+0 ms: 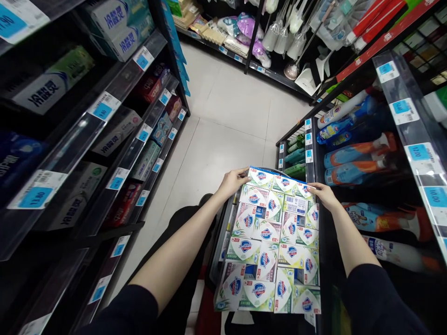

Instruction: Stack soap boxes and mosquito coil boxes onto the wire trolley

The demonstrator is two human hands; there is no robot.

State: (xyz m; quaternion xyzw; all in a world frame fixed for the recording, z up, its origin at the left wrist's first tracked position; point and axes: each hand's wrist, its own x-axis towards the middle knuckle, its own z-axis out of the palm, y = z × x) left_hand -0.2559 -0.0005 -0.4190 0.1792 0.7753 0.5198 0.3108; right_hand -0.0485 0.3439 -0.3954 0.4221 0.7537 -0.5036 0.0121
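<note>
Many white and green soap boxes with blue and red shield logos lie tightly arranged in a flat layer in front of me. At the far edge, a row of soap boxes runs from one of my hands to the other. My left hand grips that row's left end, fingers closed over the corner. The right end is pinched by my right hand, its fingertips on the last box. Small gaps between the boxes show blue underneath. Under the layer, a dark cart or basket is partly visible.
Toothpaste boxes fill the left shelves, behind price tags. On the right, a shelf holds spray bottles lying close to my right arm. Pale floor tiles lead to a far rack with dustpans and brushes.
</note>
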